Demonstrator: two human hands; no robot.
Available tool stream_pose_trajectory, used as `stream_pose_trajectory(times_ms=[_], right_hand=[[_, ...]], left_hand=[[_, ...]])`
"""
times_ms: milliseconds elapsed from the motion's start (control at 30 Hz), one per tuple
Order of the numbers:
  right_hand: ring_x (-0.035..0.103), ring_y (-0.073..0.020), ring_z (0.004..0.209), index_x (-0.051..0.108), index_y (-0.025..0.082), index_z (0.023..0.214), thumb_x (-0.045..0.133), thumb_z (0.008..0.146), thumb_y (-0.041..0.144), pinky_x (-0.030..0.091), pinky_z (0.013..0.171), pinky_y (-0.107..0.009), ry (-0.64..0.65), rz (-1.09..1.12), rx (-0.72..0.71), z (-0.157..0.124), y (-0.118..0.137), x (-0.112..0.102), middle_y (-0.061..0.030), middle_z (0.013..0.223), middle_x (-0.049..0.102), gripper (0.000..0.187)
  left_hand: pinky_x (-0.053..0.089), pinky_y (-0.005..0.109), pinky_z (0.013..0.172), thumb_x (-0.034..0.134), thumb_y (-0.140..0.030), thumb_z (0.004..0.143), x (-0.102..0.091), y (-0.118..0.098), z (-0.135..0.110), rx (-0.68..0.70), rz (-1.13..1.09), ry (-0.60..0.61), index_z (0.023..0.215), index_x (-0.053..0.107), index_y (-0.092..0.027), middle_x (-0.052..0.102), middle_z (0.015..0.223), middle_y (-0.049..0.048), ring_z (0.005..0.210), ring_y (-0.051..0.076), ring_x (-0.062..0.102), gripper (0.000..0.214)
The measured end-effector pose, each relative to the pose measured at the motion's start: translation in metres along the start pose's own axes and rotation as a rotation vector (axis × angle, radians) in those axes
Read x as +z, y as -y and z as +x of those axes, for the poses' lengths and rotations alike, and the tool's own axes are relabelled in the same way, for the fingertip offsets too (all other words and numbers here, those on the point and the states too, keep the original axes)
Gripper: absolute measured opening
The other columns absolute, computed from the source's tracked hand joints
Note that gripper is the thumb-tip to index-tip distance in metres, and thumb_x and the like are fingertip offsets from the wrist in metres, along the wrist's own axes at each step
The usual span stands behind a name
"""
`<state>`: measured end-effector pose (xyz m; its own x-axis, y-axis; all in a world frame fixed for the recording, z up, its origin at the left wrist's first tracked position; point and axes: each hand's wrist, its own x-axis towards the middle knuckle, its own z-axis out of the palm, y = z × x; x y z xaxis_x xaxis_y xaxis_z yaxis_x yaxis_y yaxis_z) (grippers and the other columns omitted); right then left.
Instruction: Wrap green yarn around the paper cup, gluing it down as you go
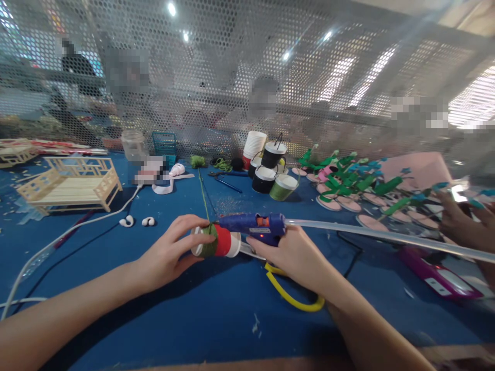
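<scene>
My left hand (176, 252) grips a red and white paper cup (224, 240) lying on its side, its fingers over a band of green yarn (209, 242) wound round one end. From that band a strand runs back to a green yarn ball (198, 162). In my right hand (296, 255) is a blue hot glue gun (251, 226) with a small red light lit. Its nozzle points left, against or just above the yarn; I cannot tell which. A long clear glue stick (371, 234) sticks out of its back. Yellow-handled scissors (294, 296) lie under my right hand, partly hidden.
Yarn-covered cups (264, 179) and stacked white cups (255, 144) stand at the back. A small wooden bed (73, 188), a white cable (112, 216) and earbuds (148, 221) are left. Green pipe-cleaner plants (340, 183), a purple device (441, 275) and another person's hand (456, 216) are right.
</scene>
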<state>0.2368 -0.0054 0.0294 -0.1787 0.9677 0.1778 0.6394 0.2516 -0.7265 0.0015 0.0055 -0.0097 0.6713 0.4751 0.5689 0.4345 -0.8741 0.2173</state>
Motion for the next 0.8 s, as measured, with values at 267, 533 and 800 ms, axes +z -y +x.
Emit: stream_pose_trajectory(times_ms=[267, 533, 800], right_hand=[[0.044, -0.0100, 0.037, 0.052, 0.018, 0.070, 0.062, 0.066, 0.033, 0.038, 0.040, -0.024, 0.047, 0.237, 0.185, 0.007, -0.009, -0.009, 0.0068, 0.042, 0.047, 0.019], [0.058, -0.0141, 0.059, 0.054, 0.015, 0.072, 0.059, 0.070, 0.035, 0.045, 0.053, -0.025, -0.083, 0.219, 0.232, 0.037, -0.037, -0.015, -0.0040, 0.066, 0.063, 0.021], [0.056, -0.0158, 0.046, 0.051, 0.017, 0.058, 0.053, 0.078, 0.034, 0.042, 0.049, -0.027, -0.008, -0.203, 0.334, 0.058, -0.063, -0.008, -0.0025, 0.048, 0.054, 0.026]], left_hand=[[0.045, 0.042, 0.088, 0.049, -0.015, 0.086, 0.002, 0.004, 0.000, -0.014, 0.004, -0.046, 0.111, 0.045, -0.019, 0.046, 0.114, 0.0119, 0.107, 0.023, 0.046, 0.026], [0.047, 0.042, 0.088, 0.050, -0.016, 0.085, 0.003, 0.005, -0.001, -0.037, 0.013, -0.095, 0.110, 0.045, -0.019, 0.047, 0.114, 0.0118, 0.106, 0.022, 0.048, 0.025], [0.047, 0.044, 0.087, 0.051, -0.011, 0.083, 0.004, 0.003, -0.002, 0.021, 0.008, -0.101, 0.111, 0.047, -0.018, 0.047, 0.115, 0.0128, 0.107, 0.023, 0.047, 0.029]])
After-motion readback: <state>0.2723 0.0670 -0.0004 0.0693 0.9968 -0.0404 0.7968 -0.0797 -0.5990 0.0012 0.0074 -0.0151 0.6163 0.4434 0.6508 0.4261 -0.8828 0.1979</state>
